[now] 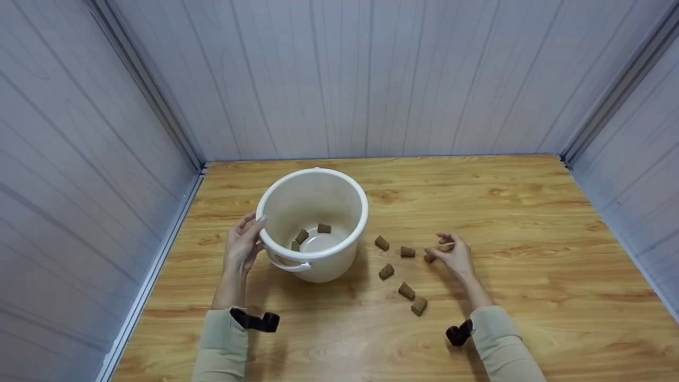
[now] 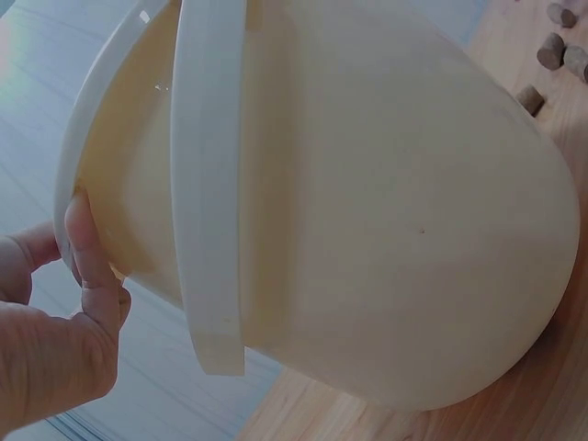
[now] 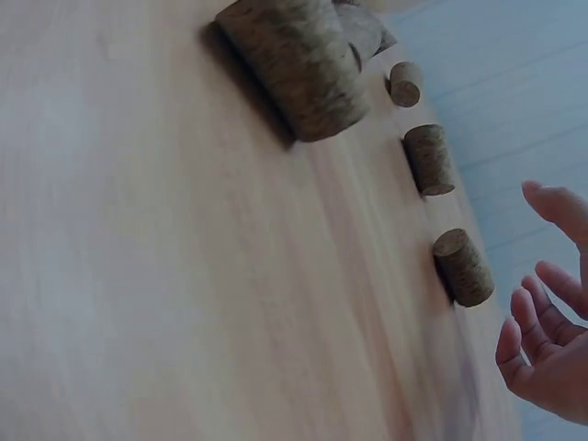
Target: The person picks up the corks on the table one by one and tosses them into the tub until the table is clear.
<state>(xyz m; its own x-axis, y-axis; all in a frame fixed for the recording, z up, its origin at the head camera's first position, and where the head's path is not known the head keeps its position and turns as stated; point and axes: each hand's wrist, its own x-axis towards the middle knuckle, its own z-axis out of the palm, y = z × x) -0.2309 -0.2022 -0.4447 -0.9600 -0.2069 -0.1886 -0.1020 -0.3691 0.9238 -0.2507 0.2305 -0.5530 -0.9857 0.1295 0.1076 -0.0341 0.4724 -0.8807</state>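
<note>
My left hand (image 1: 243, 245) grips the rim of a white plastic bucket (image 1: 331, 262) on its left side, with the thumb over the edge. In the left wrist view the bucket (image 2: 413, 193) fills most of the picture. Three tapered corks (image 1: 324, 228) lie on the bucket's floor. To the right, my right hand (image 1: 455, 257) hovers over a cork (image 1: 428, 258), which it partly covers in the head view. The right wrist view shows that hand (image 3: 551, 344) with thumb and fingers spread apart, holding nothing, near a cork (image 3: 465, 268) on the table.
Several more corks lie scattered between the bucket and my right hand, among them one beside the bucket (image 1: 381, 243) and one nearer me (image 1: 419, 306). Pale panelled walls (image 1: 339, 79) enclose the wooden table (image 1: 339, 345) at the back and both sides. The bucket's handle (image 1: 289, 267) hangs down in front.
</note>
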